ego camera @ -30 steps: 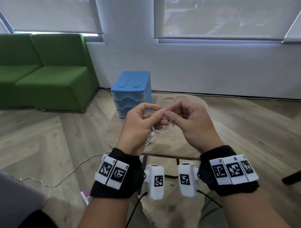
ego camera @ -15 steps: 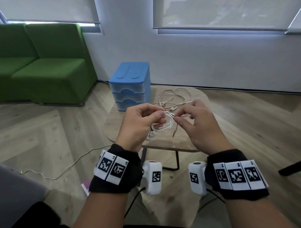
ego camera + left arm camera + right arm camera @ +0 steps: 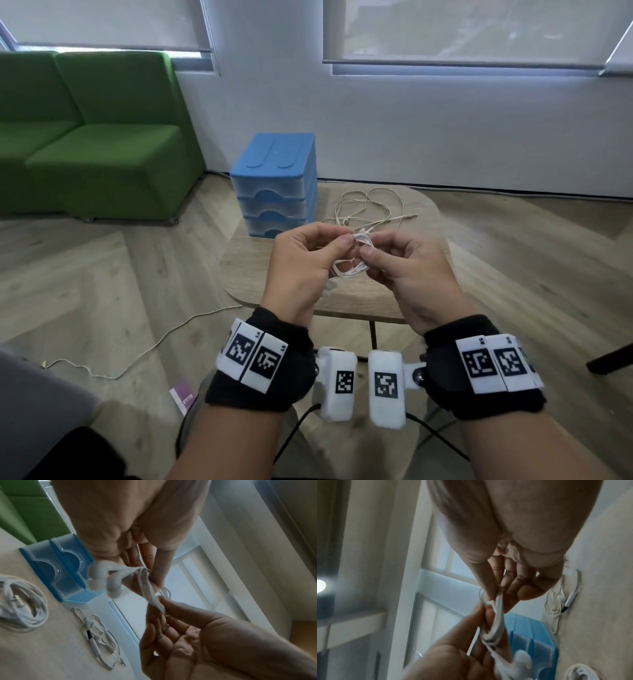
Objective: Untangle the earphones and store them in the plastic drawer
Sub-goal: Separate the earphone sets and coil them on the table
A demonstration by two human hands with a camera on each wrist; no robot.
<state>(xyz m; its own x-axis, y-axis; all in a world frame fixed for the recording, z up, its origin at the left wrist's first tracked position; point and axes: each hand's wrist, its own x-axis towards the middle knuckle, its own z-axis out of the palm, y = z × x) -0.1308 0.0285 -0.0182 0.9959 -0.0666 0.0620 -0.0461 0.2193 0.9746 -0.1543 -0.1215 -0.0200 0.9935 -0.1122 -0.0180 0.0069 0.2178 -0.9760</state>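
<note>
Nearest, both hands are raised above the near edge of the tabletop (image 3: 274,274), close together. The left hand (image 3: 301,270) pinches a small bundle of white earphones (image 3: 352,263) between thumb and forefinger; the right hand (image 3: 407,274) pinches the same bundle from the other side, thumb tip against the cord. The looped cord sits right between the two sets of fingertips, part of it bunched above the thumbs and part hanging below. In the left wrist view two earbuds (image 3: 104,580) dangle from the left hand's side of the bundle, clear of the tabletop.

On the tabletop in that view lie a thick white cable coil (image 3: 22,601) with a metal plug, and farther off a thin earphone set (image 3: 101,641) spread loose.

Farther left, at the back of the tabletop, stands the blue drawer unit (image 3: 274,188), its three drawers closed. Behind it on the floor is a green sofa (image 3: 102,144).
</note>
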